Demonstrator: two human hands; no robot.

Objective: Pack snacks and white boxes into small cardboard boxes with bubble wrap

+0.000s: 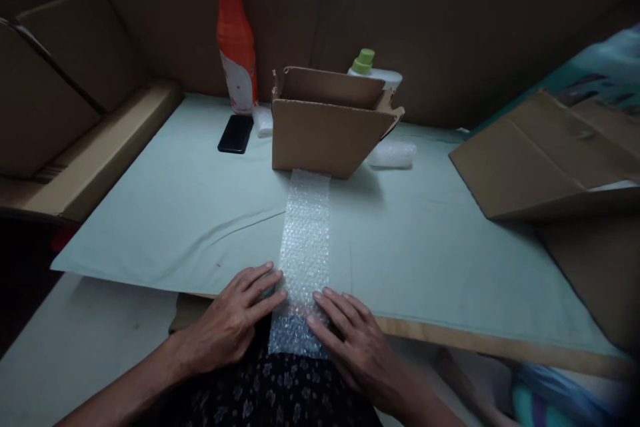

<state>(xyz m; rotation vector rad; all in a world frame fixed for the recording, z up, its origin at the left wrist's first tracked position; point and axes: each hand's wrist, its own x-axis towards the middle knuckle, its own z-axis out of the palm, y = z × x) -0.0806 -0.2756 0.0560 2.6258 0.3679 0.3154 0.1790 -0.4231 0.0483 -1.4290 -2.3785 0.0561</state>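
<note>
A long strip of bubble wrap (306, 233) runs from the front of an open cardboard box (327, 137) toward me, its near end hanging past the table edge over my lap. My left hand (240, 313) rests at the strip's left edge, fingers stretched out and touching it or just beside it. On the other side, my right hand (353, 340) lies with spread fingertips on the strip's right edge. Neither hand grips anything that I can see; both thumbs are partly hidden.
Behind the box stand an orange bottle (236, 40) and a green-capped white bottle (364, 63). A black phone (235, 134) and bubble-wrap rolls (393, 155) lie nearby on the pale green cloth (425, 233). Cardboard boxes flank the table at left (100, 147) and right (540, 153).
</note>
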